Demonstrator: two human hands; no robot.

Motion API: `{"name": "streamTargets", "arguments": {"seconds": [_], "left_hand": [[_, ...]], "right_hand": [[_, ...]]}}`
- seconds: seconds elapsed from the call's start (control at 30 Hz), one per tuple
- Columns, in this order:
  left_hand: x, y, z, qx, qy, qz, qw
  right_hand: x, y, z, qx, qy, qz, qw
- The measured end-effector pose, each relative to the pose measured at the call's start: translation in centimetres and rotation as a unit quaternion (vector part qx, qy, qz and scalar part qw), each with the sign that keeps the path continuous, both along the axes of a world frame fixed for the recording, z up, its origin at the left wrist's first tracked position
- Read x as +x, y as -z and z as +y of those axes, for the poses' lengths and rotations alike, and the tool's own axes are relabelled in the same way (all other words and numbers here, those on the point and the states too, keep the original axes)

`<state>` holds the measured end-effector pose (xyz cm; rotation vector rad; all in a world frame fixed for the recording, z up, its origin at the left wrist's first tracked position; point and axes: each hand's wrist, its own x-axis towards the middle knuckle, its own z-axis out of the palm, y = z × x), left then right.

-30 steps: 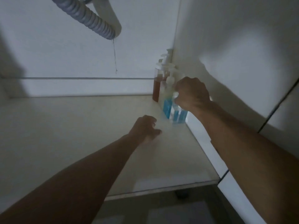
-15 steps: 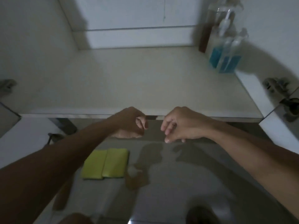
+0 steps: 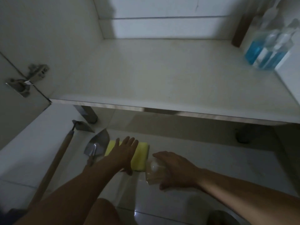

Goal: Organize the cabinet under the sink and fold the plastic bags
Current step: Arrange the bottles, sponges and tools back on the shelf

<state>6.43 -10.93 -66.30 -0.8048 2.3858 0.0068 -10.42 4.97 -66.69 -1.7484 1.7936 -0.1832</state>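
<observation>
My left hand (image 3: 125, 153) lies flat with fingers spread on a pair of yellow sponges (image 3: 140, 157) on the tiled floor in front of the cabinet. Just right of them, my right hand (image 3: 177, 171) is curled over a clear plastic item (image 3: 153, 173) on the floor; fingers and thumb wrap its sides. I cannot make out its exact shape. The cabinet's pale bottom shelf (image 3: 162, 70) fills the upper half of the view. Two pump bottles of blue liquid (image 3: 266, 54) and a brown bottle (image 3: 240, 30) stand in its back right corner.
A metal hand trowel (image 3: 97, 145) lies left of the sponges, touching their edge. A small hoe with a long wooden handle (image 3: 55, 163) lies further left. A door hinge (image 3: 27, 78) sits on the left cabinet wall. My knee (image 3: 103, 211) is at the bottom.
Both hands left the bottles and came out of the cabinet down to the floor. The left opened onto the sponges; the right closed over the clear item. The view tilted down.
</observation>
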Motion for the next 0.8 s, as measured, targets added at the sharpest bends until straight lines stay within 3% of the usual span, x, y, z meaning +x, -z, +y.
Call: {"name": "streamTargets", "arguments": {"seconds": [0.13,0.27,0.53,0.8], "left_hand": [[0.1,1.3,-0.1,-0.013,0.015,0.061,0.998],[-0.6,-0.3,0.2,0.011,0.024,0.082,0.996],[-3.3,-13.3,3.0,0.073,0.084,0.157,0.981],[-11.5,-23.3,2.6,0.049,0.146,0.263,0.952]], "right_hand": [[0.0,1.0,0.2,-0.03,0.014,-0.022,0.999],[-0.9,-2.7,0.2,-0.057,0.062,-0.053,0.995],[-5.8,-17.5,2.8,-0.024,0.102,-0.014,0.994],[-12.6,-26.3,5.7,-0.106,0.187,-0.053,0.975]]}}
